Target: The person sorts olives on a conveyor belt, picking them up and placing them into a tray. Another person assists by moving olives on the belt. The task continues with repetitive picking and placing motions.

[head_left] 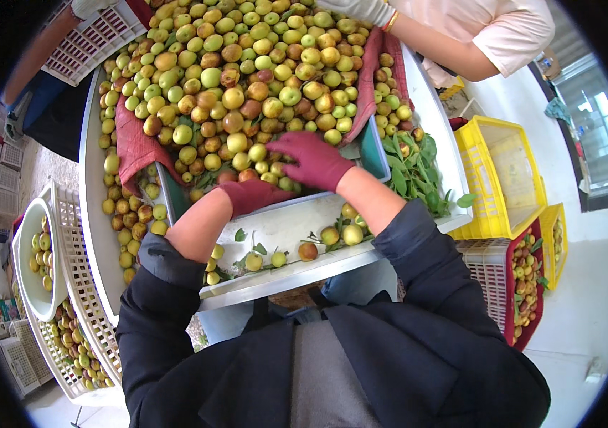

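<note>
A big heap of green and brown jujubes point(233, 100) fills the metal sorting table and slopes down toward me. My right hand point(316, 161), in a maroon glove, reaches over the heap's near edge, its fingers spread and touching several jujubes. Just left of and nearer than it, my left hand point(255, 195), gloved alike, lies at the near rim of the shallow tray point(297, 202) with fingers pointing right. Its fingertips are partly hidden against the fruit; I see nothing gripped in it. Both hands are open. Red cloth point(138, 143) drapes over the tray's sides.
Green leaves point(414, 167) pile at the table's right; loose jujubes lie along its front edge point(318, 269). Left stand a white basin point(58, 299) and a white crate point(69, 235). Yellow crates point(500, 178) stand right. Across the table are two co-workers' gloved hands, one at right point(364, 10).
</note>
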`<state>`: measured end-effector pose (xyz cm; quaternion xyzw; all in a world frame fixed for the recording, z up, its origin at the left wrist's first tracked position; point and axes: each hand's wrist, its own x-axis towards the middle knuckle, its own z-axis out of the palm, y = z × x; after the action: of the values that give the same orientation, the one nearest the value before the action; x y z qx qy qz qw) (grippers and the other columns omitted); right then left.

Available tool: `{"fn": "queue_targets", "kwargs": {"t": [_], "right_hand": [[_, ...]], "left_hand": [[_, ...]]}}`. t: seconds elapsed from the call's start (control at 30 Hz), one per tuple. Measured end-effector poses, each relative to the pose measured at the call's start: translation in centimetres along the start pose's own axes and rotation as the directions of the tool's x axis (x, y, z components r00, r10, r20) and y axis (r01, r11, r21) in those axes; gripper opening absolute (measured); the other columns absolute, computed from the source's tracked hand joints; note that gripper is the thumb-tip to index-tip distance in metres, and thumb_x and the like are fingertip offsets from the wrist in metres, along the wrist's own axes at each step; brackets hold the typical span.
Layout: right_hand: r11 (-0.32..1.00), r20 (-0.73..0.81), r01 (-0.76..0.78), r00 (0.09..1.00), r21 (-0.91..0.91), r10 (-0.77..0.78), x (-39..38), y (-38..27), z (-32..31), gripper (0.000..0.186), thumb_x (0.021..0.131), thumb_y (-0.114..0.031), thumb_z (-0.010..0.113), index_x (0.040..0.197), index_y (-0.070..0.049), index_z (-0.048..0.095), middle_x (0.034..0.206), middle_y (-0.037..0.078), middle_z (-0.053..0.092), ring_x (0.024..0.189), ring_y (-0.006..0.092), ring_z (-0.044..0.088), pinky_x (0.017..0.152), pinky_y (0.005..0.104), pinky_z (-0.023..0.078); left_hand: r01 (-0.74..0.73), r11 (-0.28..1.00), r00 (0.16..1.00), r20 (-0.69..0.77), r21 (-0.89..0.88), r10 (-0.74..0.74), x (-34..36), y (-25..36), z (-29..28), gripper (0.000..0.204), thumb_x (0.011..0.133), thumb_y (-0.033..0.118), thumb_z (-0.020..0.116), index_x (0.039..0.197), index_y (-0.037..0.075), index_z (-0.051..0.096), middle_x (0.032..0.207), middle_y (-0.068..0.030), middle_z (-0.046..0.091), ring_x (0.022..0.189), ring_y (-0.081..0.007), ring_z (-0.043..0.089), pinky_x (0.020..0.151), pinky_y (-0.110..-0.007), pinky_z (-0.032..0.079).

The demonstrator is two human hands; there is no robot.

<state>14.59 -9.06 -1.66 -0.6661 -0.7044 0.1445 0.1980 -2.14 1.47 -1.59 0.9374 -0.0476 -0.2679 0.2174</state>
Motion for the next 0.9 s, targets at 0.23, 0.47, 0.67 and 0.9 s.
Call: {"fn": "queue_targets", "kwargs": {"t": [0.23, 0.47, 0.67, 0.9], "right_hand": [[0.992, 0.167, 0.043, 0.984, 0.115, -0.062, -0.1, -1.5, 0.1, 0.043, 0.083, -0.016, 0.063, 0.126, -0.019, 0.060, 0.108, 0.012, 0.056, 0.098, 0.0311, 0.057, 0.087, 0.0383, 0.048], [0.994, -0.469, -0.061, 0.878, 0.093, 0.098, 0.6, -0.2, -2.3, 0.025, 0.086, -0.018, 0.064, 0.110, -0.013, 0.064, 0.105, 0.011, 0.061, 0.094, 0.0318, 0.061, 0.080, 0.0394, 0.050], [0.869, -0.482, -0.414, 0.840, -0.272, 0.250, 0.0, 1.8, -4.1, 0.039, 0.074, -0.018, 0.072, 0.111, -0.013, 0.061, 0.106, 0.015, 0.055, 0.099, 0.0365, 0.056, 0.086, 0.0444, 0.046], [0.953, -0.224, -0.280, 0.942, -0.113, 0.250, -0.5, 0.5, -3.9, 0.046, 0.075, -0.019, 0.072, 0.118, -0.020, 0.059, 0.108, 0.015, 0.051, 0.092, 0.0341, 0.060, 0.081, 0.0435, 0.050]], "left_hand": [[-0.181, 0.959, 0.976, -0.161, -0.219, 0.147, 0.9, -2.8, 2.9, 0.044, 0.099, 0.035, 0.043, 0.139, 0.016, 0.047, 0.127, -0.0132, 0.060, 0.118, -0.0285, 0.056, 0.098, -0.037, 0.042], [0.044, 0.923, 0.967, -0.218, -0.382, -0.136, 0.8, -1.6, 2.4, 0.069, 0.092, 0.053, 0.050, 0.144, 0.010, 0.038, 0.129, -0.0262, 0.055, 0.120, -0.0375, 0.054, 0.102, -0.040, 0.040], [0.223, 0.867, 0.931, -0.167, -0.446, -0.326, -0.5, 1.4, 0.1, 0.063, 0.095, 0.046, 0.052, 0.147, 0.014, 0.036, 0.125, -0.0234, 0.059, 0.118, -0.0330, 0.056, 0.099, -0.040, 0.043], [-0.153, 0.773, 0.933, -0.347, -0.616, -0.093, 0.0, 1.1, 0.7, 0.057, 0.096, 0.032, 0.055, 0.145, 0.009, 0.038, 0.134, -0.0162, 0.055, 0.123, -0.0230, 0.052, 0.103, -0.034, 0.040]]}}
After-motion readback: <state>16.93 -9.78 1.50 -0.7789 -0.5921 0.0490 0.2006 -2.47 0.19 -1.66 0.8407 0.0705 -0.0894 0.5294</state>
